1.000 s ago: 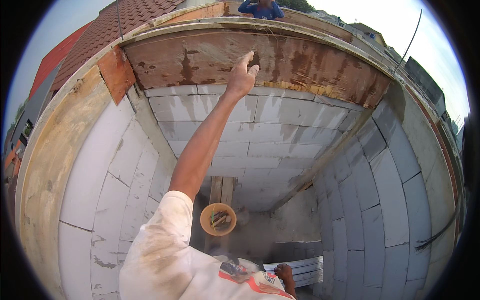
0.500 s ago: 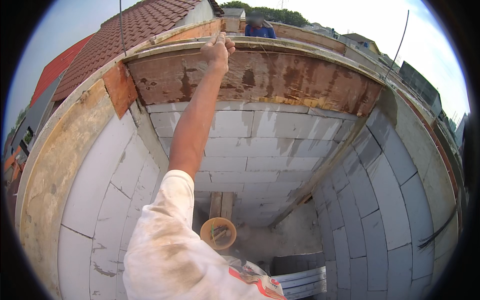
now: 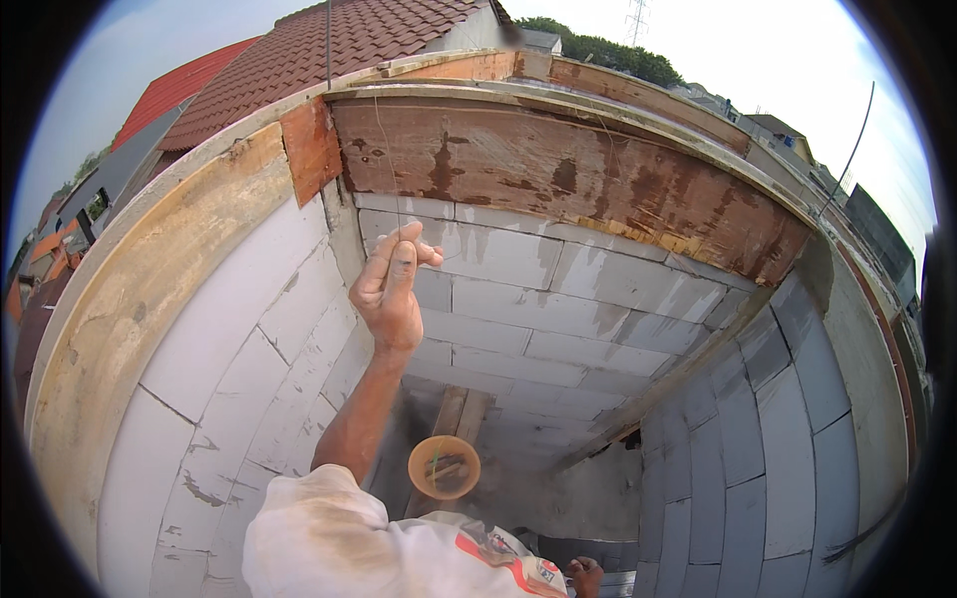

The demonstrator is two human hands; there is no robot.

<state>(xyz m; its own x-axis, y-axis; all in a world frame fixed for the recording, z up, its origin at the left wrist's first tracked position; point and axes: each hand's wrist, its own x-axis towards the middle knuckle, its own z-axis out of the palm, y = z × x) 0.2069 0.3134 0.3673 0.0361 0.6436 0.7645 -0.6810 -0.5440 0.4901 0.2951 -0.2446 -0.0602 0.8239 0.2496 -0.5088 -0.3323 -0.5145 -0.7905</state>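
My left hand [image 3: 392, 284] is raised in front of the block wall, thumb and fingers pinched on a thin string [image 3: 391, 164]. From the top edge of the stained plywood formwork board [image 3: 478, 159], the string runs down to my fingertips. A fine loose length seems to trail off beside the fingers. Low in the picture, my right hand [image 3: 584, 576] shows only in part, its fingers curled. Whatever it may hold is too small to make out.
Below me, an orange bucket [image 3: 444, 493] with several tools inside stands by wooden planks [image 3: 461, 411]. Pale block walls [image 3: 508, 259] enclose the space, with a concrete ledge [image 3: 150, 239] at left. A thin rod [image 3: 847, 149] rises at the right.
My left hand has come down from the top of the formwork to below it, toward me. My right hand has appeared low down. The person beyond the wall is no longer seen.
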